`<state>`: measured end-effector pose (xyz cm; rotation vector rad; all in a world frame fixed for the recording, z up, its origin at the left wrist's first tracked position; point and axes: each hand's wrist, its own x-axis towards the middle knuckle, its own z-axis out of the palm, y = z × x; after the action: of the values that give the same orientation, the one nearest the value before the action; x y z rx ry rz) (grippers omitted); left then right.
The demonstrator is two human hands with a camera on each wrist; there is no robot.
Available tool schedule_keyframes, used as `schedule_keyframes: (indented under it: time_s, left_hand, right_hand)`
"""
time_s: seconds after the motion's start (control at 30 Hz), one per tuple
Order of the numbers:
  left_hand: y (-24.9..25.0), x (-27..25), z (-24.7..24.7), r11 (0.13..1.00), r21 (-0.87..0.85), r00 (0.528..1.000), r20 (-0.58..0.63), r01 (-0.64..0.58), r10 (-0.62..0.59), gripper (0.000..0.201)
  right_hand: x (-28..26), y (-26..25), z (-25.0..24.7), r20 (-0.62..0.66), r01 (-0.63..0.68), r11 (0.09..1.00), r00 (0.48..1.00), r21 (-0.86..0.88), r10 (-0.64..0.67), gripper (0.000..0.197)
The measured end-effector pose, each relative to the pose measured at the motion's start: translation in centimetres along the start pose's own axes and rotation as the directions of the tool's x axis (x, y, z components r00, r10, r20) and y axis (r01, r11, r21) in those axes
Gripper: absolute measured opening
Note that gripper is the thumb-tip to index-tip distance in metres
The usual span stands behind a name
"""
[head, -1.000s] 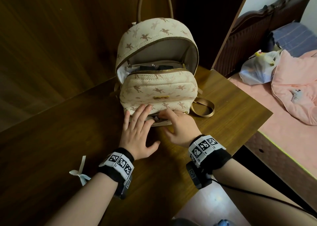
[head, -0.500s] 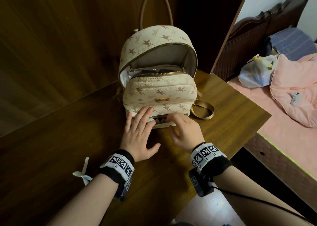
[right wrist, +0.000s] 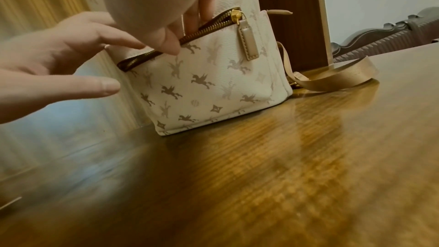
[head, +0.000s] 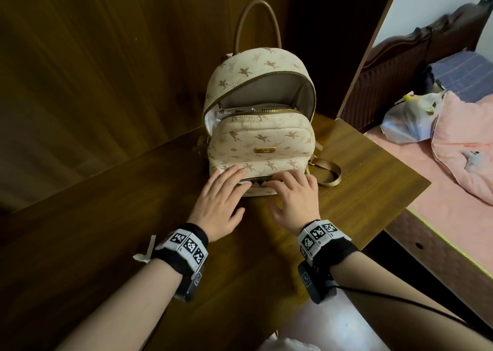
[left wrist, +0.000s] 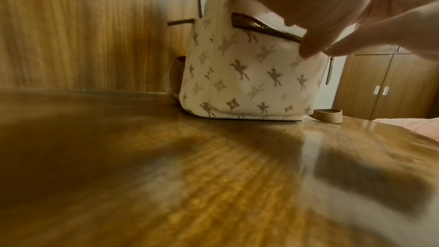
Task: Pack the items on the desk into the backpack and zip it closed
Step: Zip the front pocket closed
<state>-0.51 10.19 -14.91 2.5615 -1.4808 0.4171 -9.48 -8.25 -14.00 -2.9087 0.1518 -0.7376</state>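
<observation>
A cream backpack (head: pixel 261 140) with a winged-horse print stands upright on the wooden desk (head: pixel 360 177). Its main compartment gapes open, with plastic-wrapped things inside (head: pixel 240 110). The front pocket zip (right wrist: pixel 209 25) is open, its tan pull (right wrist: pixel 248 42) hanging at the right end. My left hand (head: pixel 226 182) lies flat on the pocket's left side, fingers straight. The fingers of my right hand (head: pixel 293 185) are tucked into the pocket mouth, thumb held apart. Something white (left wrist: pixel 261 9) shows in that opening. What the fingers touch inside is hidden.
A small white ribbon (head: pixel 145 253) lies on the desk by my left wrist. A tan strap (head: pixel 330 174) loops out to the right of the bag. Wood panelling rises behind the desk. Beyond its right edge is a bed (head: pixel 440 204) with a plastic bag (head: pixel 410 121).
Both hands stay at the front pocket. My right fingers have slid a little further into its mouth, covering the dark thing seen there earlier. The backpack has not moved.
</observation>
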Motion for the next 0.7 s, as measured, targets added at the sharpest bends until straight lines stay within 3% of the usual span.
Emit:
schedule_keyframes:
  time_s: [0.13,0.27,0.33,0.47,0.6,0.7]
  left_hand:
    - [-1.7,-1.6,-1.5,0.984,-0.066,0.981,-0.091,0.166,-0.172,0.034]
    - [-4.6,-4.4,-1.9,0.904,-0.141,0.914,0.001,0.403,-0.407,0.031]
    - [-6.2,-6.3,-1.8,0.831,-0.161,0.846,0.146,0.532,-0.513,0.029]
    - [-8.6,-9.6,-1.5,0.663,-0.076,0.610,0.480,0.745,-0.630,0.028]
    - [-9.3,-11.8,-1.5,0.579,0.010,0.467,0.580,0.815,-0.668,0.028]
    - [-9.3,-13.2,-1.4,0.548,0.064,0.409,0.597,0.834,-0.691,0.030]
  right_hand:
    - [0.2,-0.5,0.5,-0.025,-0.067,0.997,0.997,0.028,0.068,0.018]
    - [0.0,-0.6,1.3,-0.023,-0.107,0.993,0.994,0.043,0.108,0.019]
    - [0.0,-0.7,1.4,-0.029,-0.120,0.991,0.992,0.055,0.121,0.020]
    - [-0.6,-1.0,1.7,-0.040,-0.153,0.986,0.987,0.073,0.156,0.024]
    - [-0.9,-2.0,2.4,-0.069,-0.269,0.955,0.958,0.126,0.279,0.030]
    - [-1.1,-3.5,3.0,-0.074,-0.351,0.921,0.927,0.171,0.367,0.038]
